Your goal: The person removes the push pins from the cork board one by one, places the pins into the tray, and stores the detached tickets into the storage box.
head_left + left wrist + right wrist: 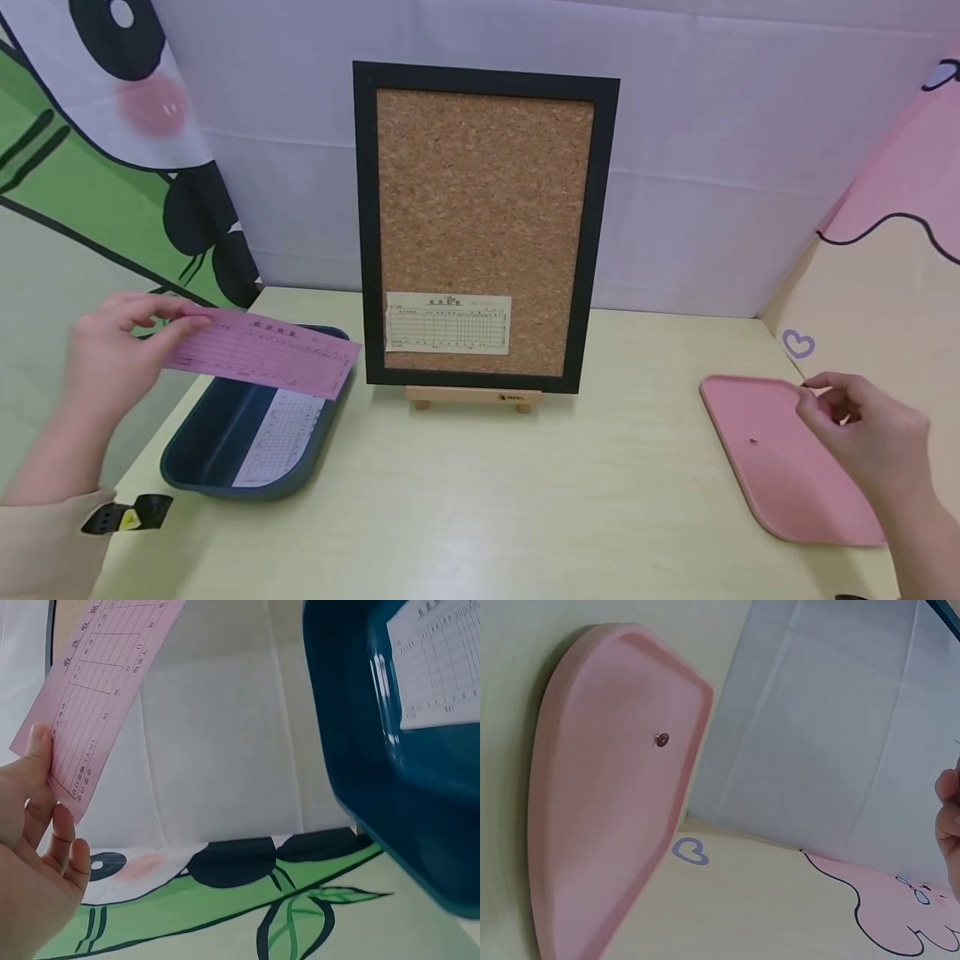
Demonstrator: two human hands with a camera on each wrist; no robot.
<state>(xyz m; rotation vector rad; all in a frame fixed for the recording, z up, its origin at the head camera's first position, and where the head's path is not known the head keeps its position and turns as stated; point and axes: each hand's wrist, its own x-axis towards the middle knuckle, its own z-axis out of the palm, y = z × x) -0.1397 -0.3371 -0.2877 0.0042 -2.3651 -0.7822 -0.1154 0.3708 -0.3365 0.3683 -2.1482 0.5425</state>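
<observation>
My left hand [116, 354] pinches a pink receipt slip [270, 350] by its left end, between thumb and fingers. The slip is held over the dark teal bin [180, 454], where a white printed slip [281, 437] lies. At the right, my right hand [862, 425] is raised over the pink tray [787, 500], thumb and forefinger pinched on a thumbtack whose thin point barely shows. Another thumbtack [661, 739] lies on the tray. In the middle stands a black-framed cork board [480, 192], with a pale receipt slip [450, 323] at its lower left.
A small wooden easel [474, 395] supports the board on the light wood table [487, 500]. Behind hangs a pale cloth [712, 167], with cartoon-printed panels on both sides. The bin stands left of the board, the tray right.
</observation>
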